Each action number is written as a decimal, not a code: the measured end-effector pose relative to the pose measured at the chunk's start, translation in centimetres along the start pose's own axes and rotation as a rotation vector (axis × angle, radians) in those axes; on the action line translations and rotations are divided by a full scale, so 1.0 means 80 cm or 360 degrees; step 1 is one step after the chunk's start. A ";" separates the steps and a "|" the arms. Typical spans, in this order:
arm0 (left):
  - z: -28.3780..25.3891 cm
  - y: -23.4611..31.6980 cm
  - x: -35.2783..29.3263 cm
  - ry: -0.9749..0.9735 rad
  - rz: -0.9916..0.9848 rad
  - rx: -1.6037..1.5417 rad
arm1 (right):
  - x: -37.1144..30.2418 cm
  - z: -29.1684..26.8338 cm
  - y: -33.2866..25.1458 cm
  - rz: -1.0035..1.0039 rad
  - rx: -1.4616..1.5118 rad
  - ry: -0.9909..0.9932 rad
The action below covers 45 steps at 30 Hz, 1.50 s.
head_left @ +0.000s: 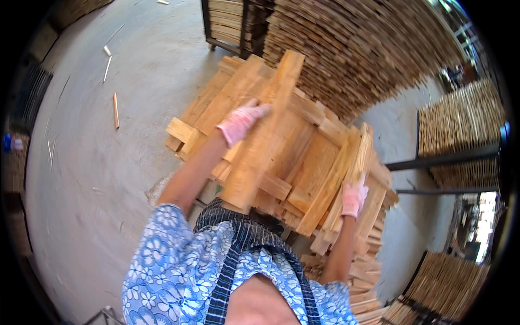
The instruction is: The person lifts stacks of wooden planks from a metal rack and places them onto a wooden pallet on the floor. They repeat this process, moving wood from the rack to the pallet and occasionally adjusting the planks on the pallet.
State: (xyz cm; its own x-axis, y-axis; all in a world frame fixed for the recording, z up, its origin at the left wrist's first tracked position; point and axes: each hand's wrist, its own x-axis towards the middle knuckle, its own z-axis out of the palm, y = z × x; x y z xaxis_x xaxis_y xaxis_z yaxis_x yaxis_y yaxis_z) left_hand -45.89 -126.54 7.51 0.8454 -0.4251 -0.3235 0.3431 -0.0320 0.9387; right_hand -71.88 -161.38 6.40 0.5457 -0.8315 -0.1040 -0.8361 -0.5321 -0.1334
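My left hand (244, 124), in a pink and white knit glove, is closed on the left edge of a wide wooden board (265, 141). This board slants over the pile and is slightly blurred; its near end comes close to my apron (238, 216). To the right, my right hand (355, 199), gloved alike, grips the right side of a narrower wooden plank (361, 157). Its fingertips are partly hidden. Beneath both hands lies a stack of loose boards (295, 157), some lengthwise and some crosswise.
A tall stack of thin wood slats (352, 49) rises just beyond the pile. Another slat stack (460, 119) stands at the right beside dark metal bars (444, 160). A wheeled rack (225, 27) is at the back. Wood scraps (116, 111) lie on the grey floor (86, 216).
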 end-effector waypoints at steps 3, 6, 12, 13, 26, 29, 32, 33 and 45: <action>-0.115 0.038 -0.005 0.0134 0.0087 0.0129 | -0.029 0.016 -0.045 -0.0176 0.0350 0.0088; -0.210 0.074 0.019 0.0090 0.0072 0.0406 | -0.051 0.049 -0.118 -0.0358 0.1044 0.0019; -0.234 -0.014 0.091 0.0004 0.0180 0.1739 | -0.092 0.088 -0.222 -0.0110 0.0066 -0.0269; -0.234 -0.028 0.102 0.0117 0.0167 0.2047 | -0.095 0.090 -0.226 -0.0126 0.0112 -0.0222; -0.204 -0.078 0.107 0.0439 -0.0061 0.1696 | -0.132 0.139 -0.335 -0.0349 0.0447 -0.0163; -0.203 -0.080 0.110 0.0483 -0.0144 0.1710 | -0.133 0.147 -0.341 -0.0247 0.0508 -0.0324; -0.206 -0.082 0.108 0.0466 -0.0103 0.1649 | -0.106 0.119 -0.291 -0.0540 0.0709 -0.0544; -0.207 -0.083 0.107 0.0480 -0.0117 0.1693 | -0.095 0.104 -0.270 -0.0669 0.0755 -0.0662; 0.199 -0.105 0.005 -0.0444 0.1053 0.1296 | 0.112 0.019 0.179 -0.0011 0.0310 -0.0040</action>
State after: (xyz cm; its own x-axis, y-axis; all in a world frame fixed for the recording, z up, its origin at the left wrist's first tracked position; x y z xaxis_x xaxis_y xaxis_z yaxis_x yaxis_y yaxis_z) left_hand -54.94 -140.84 1.39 0.6049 -0.7660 0.2175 -0.6079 -0.2679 0.7474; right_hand -78.87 -176.19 2.07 0.5547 -0.8223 -0.1268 -0.8071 -0.4947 -0.3225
